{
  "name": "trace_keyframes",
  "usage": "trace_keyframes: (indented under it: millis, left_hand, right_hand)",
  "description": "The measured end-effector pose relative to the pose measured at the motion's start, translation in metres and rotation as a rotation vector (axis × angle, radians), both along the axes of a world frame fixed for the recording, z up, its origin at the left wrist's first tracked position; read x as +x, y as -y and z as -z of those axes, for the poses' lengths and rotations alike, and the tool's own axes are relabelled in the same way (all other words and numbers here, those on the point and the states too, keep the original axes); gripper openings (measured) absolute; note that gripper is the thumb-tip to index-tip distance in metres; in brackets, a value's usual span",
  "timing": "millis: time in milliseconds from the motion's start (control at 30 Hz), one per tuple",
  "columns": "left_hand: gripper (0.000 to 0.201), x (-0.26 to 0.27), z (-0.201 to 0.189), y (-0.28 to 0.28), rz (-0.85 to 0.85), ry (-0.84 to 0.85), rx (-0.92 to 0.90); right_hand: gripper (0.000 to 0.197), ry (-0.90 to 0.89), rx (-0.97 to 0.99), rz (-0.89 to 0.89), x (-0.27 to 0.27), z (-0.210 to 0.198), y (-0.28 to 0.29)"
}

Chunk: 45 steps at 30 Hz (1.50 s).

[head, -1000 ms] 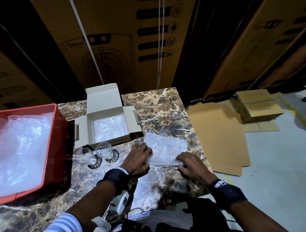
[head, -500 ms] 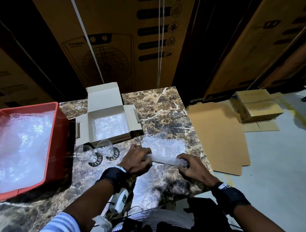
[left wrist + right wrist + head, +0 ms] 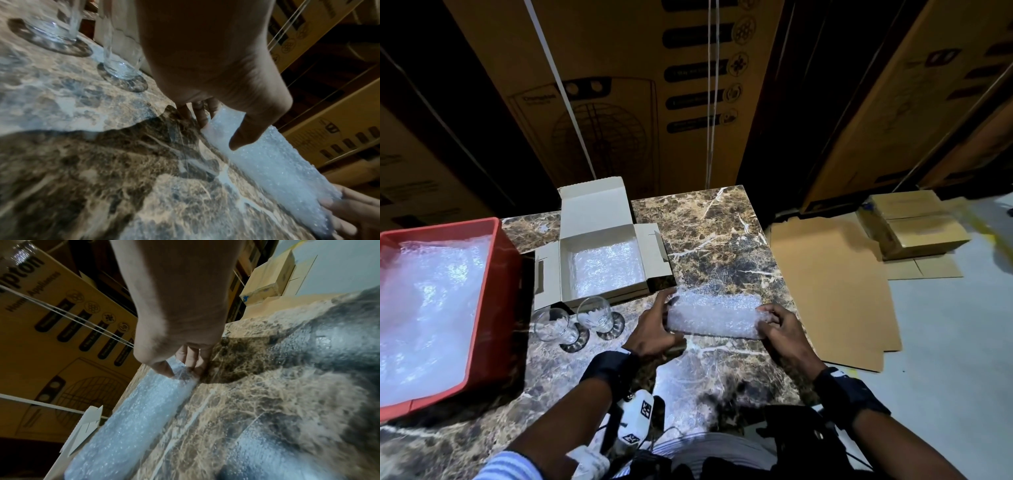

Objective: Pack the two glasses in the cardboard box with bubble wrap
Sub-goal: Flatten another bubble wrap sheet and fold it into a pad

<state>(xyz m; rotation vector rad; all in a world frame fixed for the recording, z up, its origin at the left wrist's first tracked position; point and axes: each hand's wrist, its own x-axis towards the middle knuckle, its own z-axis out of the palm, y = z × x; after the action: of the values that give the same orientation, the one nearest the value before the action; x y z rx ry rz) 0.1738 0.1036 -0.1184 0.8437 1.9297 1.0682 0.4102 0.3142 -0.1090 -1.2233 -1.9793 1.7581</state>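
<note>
Lengthwise, bubble wrap roll (image 3: 714, 320) between both hands

Head looks down; wrist views, close, share the bubble wrap (image 3: 714, 317).

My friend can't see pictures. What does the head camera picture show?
Two hands, left and right, hold the ends of a bubble wrap roll on a marble table. Two glasses stand beside an open box lined with bubble wrap, near a red crate.
</note>
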Motion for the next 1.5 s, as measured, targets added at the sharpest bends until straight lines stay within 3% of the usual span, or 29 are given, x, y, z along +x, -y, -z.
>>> trace_keyframes:
  millis: [267, 500, 767, 867, 933, 1000, 1100, 1200, 1367, 1500]
  left_hand:
    - [0.060, -0.006, 0.009, -0.010, -0.070, -0.030, 0.004]
    - [0.062, -0.014, 0.019, -0.014, -0.094, -0.038, -0.061]
    - [0.075, -0.012, 0.013, -0.020, 0.030, -0.438, -0.170]
    - [0.062, -0.009, 0.005, -0.025, 0.128, -0.714, -0.212]
    - [0.046, -0.005, 0.000, -0.030, 0.210, -0.875, -0.205]
    - [0.028, -0.004, 0.001, -0.034, 0.294, -0.965, -0.169]
    - [0.029, -0.002, 0.006, -0.036, 0.407, -1.032, -0.191]
    - [0.026, -0.001, 0.010, -0.033, 0.410, -1.051, -0.161]
    - [0.038, -0.005, 0.011, -0.027, 0.429, -1.048, -0.108]
    - [0.042, -0.009, 0.009, -0.025, 0.450, -0.949, -0.210]
  right_hand:
    - [0.018, 0.054, 0.145, -0.005, -0.016, 0.008, -0.013]
    - [0.019, 0.109, 0.244, -0.037, -0.030, 0.013, -0.026]
    - [0.020, 0.185, 0.349, -0.024, -0.039, 0.019, -0.028]
    - [0.025, 0.241, 0.433, -0.074, -0.036, 0.021, -0.026]
    - [0.030, 0.331, 0.589, -0.126, -0.034, 0.023, -0.023]
    - [0.032, 0.411, 0.751, -0.186, -0.036, 0.021, -0.019]
    - [0.028, 0.430, 0.904, -0.273, -0.045, 0.014, -0.012]
    - [0.019, 0.424, 0.964, -0.377, -0.055, 0.010, 0.000]
    - [0.033, 0.276, 1.009, -0.572, -0.077, 0.008, 0.032]
    - [0.056, 0.294, 0.971, -0.645, -0.084, 0.028, 0.048]
